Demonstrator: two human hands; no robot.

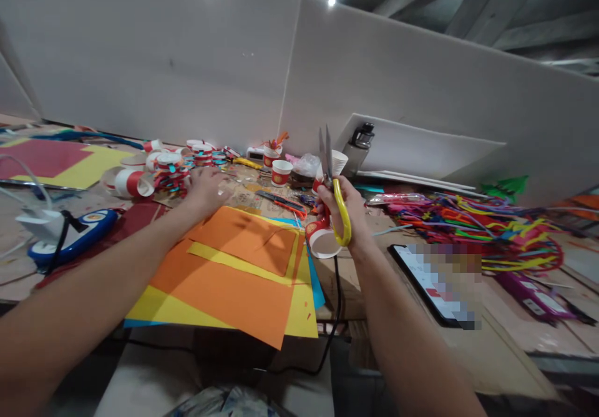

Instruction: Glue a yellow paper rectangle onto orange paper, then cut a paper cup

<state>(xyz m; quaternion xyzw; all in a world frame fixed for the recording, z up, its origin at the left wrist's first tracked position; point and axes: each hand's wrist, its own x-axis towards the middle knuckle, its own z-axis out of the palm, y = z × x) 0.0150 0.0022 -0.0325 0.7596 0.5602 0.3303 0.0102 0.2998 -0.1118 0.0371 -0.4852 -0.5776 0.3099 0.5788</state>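
My right hand is closed around yellow-handled scissors, whose blades point up and stand slightly apart. Just below that hand, a red and white paper cup lies on its side with its mouth toward me; whether the fingers touch it I cannot tell. To the left, my left hand reaches out over the table with its fingers spread, beside a heap of cut paper cup pieces. Nothing shows in its grasp. Between my arms lie orange paper sheets over yellow paper, with a blue sheet beneath.
A box cutter and upright paper cups are behind the sheets. A grey bottle leans near the wall. Right of my arm are a phone and many coloured pipe cleaners. A black cable hangs over the front edge.
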